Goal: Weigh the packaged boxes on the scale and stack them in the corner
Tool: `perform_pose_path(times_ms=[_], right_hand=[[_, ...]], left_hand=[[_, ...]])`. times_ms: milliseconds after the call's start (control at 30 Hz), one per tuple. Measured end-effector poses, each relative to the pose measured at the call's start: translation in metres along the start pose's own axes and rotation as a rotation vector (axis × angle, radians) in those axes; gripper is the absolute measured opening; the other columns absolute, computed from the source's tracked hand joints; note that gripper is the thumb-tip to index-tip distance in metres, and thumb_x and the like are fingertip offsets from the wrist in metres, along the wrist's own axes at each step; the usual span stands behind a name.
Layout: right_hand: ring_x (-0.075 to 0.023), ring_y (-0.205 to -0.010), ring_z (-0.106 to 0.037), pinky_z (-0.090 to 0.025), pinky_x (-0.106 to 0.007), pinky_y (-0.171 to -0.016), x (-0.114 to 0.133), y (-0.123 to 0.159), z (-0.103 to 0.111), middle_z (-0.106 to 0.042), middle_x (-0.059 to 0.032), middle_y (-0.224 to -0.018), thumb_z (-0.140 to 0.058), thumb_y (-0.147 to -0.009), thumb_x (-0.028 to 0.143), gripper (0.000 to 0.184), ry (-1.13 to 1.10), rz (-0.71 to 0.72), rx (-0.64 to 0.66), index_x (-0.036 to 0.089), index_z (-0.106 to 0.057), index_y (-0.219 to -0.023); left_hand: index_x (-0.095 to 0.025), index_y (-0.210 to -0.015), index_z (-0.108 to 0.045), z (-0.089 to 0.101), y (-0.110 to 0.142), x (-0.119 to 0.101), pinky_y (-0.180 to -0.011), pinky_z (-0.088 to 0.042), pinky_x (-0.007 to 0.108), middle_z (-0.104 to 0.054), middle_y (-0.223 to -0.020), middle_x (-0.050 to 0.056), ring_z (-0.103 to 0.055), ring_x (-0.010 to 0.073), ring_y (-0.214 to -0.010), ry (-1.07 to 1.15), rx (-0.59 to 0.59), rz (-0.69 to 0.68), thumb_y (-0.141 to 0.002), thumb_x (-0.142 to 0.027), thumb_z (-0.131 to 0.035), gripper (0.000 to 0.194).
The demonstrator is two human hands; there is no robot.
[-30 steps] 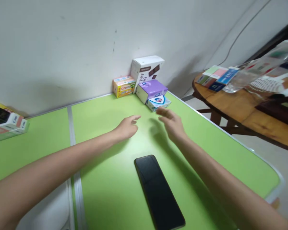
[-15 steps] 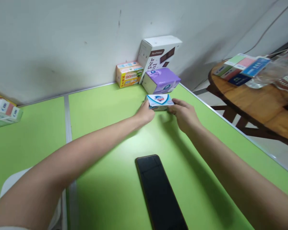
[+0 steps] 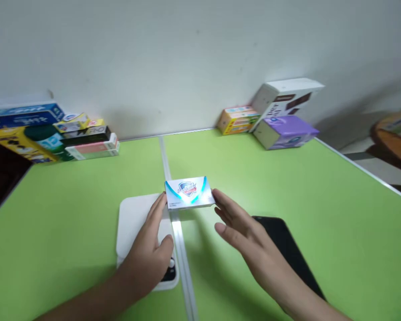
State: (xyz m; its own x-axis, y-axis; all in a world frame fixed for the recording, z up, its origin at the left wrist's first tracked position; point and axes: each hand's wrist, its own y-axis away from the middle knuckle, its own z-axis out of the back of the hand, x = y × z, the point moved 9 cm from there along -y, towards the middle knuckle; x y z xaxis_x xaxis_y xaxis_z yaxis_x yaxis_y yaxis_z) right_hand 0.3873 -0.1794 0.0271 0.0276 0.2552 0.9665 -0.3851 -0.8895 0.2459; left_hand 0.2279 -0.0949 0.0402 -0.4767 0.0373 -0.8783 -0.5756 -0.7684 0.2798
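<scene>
**Soap box held between both hands over scale edge**

Soap box (image 3: 189, 192) pinched between fingertips of left hand (image 3: 150, 249) and right hand (image 3: 243, 232), fingers mostly straight, palms facing in. Sits above the table seam, at the right edge of white scale (image 3: 133, 223); contact with scale unclear. Black phone (image 3: 287, 254) under right wrist on green table (image 3: 70, 223). Purple pack (image 3: 284, 131), white carton (image 3: 287, 93), yellow box (image 3: 237, 119) at far wall. More boxes (image 3: 53, 133) stacked far left.
</scene>
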Motion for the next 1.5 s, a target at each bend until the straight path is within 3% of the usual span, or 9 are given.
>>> perform_pose_path(times_ms=[133, 267, 367, 500, 733, 933, 1133, 1333, 1500], right_hand=[[-0.0316, -0.143, -0.027, -0.039, -0.053, -0.108, 0.002, 0.014, -0.072, -0.019, -0.0043, -0.159, -0.056, -0.083, 0.056, 0.077, 0.143, 0.007, 0.182, 0.035, -0.024, -0.149], [-0.0313, -0.142, -0.029, -0.039, -0.048, -0.109, -0.010, 0.019, -0.105, -0.020, -0.0068, -0.159, -0.054, -0.083, 0.058, 0.079, 0.196, -0.056, 0.272, 0.032, -0.023, -0.150], [-0.0302, -0.139, -0.035, -0.040, -0.048, -0.108, -0.018, 0.018, -0.106, -0.025, -0.0072, -0.158, -0.051, -0.086, 0.055, 0.072, 0.318, -0.037, 0.314, 0.034, -0.023, -0.149], [-0.0301, -0.133, -0.045, -0.043, -0.054, -0.104, -0.002, 0.002, -0.093, -0.040, -0.0080, -0.150, -0.051, -0.089, 0.043, 0.065, 0.678, 0.259, 0.299, 0.040, -0.021, -0.147], [-0.0215, -0.083, -0.065, -0.059, -0.035, -0.063, 0.028, -0.031, -0.113, -0.049, -0.0145, -0.132, -0.055, -0.088, 0.033, 0.059, 0.935, 0.538, 0.329, 0.034, -0.031, -0.142], [-0.0197, -0.077, -0.065, -0.059, -0.033, -0.067, 0.039, -0.047, -0.136, -0.060, -0.0074, -0.118, -0.057, -0.086, 0.030, 0.042, 0.884, 0.536, 0.428, 0.036, -0.044, -0.126], [-0.0244, -0.088, -0.064, -0.056, -0.033, -0.069, 0.096, -0.117, -0.173, -0.064, -0.0097, -0.112, -0.060, -0.083, 0.045, 0.045, 0.727, 0.563, 0.314, 0.029, -0.050, -0.124], [-0.0189, -0.058, -0.057, -0.042, -0.027, -0.045, 0.160, -0.222, -0.219, -0.063, -0.0033, -0.069, -0.068, -0.071, 0.053, 0.062, 0.582, 0.545, 0.148, 0.018, -0.056, -0.121], [-0.0214, -0.065, -0.058, -0.051, -0.037, -0.060, 0.194, -0.282, -0.257, -0.062, -0.0025, -0.068, -0.074, -0.070, 0.036, 0.051, 0.477, 0.590, 0.108, 0.018, -0.061, -0.116]], left_hand=[[-0.025, -0.149, -0.024, 0.051, 0.033, 0.036, -0.120, -0.014, 0.049, -0.020, -0.159, 0.001, -0.015, 0.0264, -0.147, -0.004, -0.074, 0.009, -0.078, -0.015, -0.044, 0.075], [-0.022, -0.151, -0.018, 0.067, 0.047, 0.065, -0.118, -0.021, 0.048, -0.019, -0.159, 0.006, -0.018, 0.0264, -0.146, 0.003, -0.076, 0.025, -0.081, -0.014, -0.042, 0.075], [-0.023, -0.152, -0.008, 0.065, 0.054, 0.082, -0.118, -0.021, 0.049, -0.011, -0.160, 0.006, -0.011, 0.0267, -0.147, -0.044, -0.078, -0.002, -0.080, -0.012, -0.043, 0.081], [-0.027, -0.151, 0.009, 0.076, 0.049, 0.080, -0.118, -0.017, 0.055, 0.001, -0.161, 0.006, 0.002, 0.0278, -0.147, -0.231, -0.100, -0.104, -0.081, -0.015, -0.047, 0.090], [-0.020, -0.146, -0.027, 0.086, 0.006, 0.049, -0.118, -0.006, 0.060, -0.031, -0.154, 0.013, -0.016, 0.0294, -0.146, -0.443, 0.079, -0.360, -0.085, -0.030, -0.055, 0.068], [-0.016, -0.130, -0.050, 0.101, -0.010, 0.038, -0.116, -0.009, 0.061, -0.061, -0.125, 0.014, -0.053, 0.0296, -0.121, -0.438, 0.129, -0.493, -0.075, -0.032, -0.066, 0.059], [-0.017, -0.131, -0.049, 0.195, -0.037, 0.009, -0.113, -0.030, 0.046, -0.050, -0.137, 0.013, -0.042, 0.0261, -0.130, -0.512, -0.195, -0.588, -0.085, -0.031, -0.055, 0.049], [-0.010, -0.136, -0.043, 0.322, -0.093, 0.013, -0.119, -0.018, 0.044, -0.034, -0.151, 0.014, -0.025, 0.0254, -0.142, -0.745, -0.594, -0.434, -0.085, -0.015, -0.046, 0.052], [-0.018, -0.146, -0.032, 0.401, -0.129, 0.026, -0.117, -0.012, 0.053, -0.021, -0.158, 0.010, -0.009, 0.0320, -0.146, -0.850, -0.739, -0.314, -0.081, -0.022, -0.054, 0.068]])
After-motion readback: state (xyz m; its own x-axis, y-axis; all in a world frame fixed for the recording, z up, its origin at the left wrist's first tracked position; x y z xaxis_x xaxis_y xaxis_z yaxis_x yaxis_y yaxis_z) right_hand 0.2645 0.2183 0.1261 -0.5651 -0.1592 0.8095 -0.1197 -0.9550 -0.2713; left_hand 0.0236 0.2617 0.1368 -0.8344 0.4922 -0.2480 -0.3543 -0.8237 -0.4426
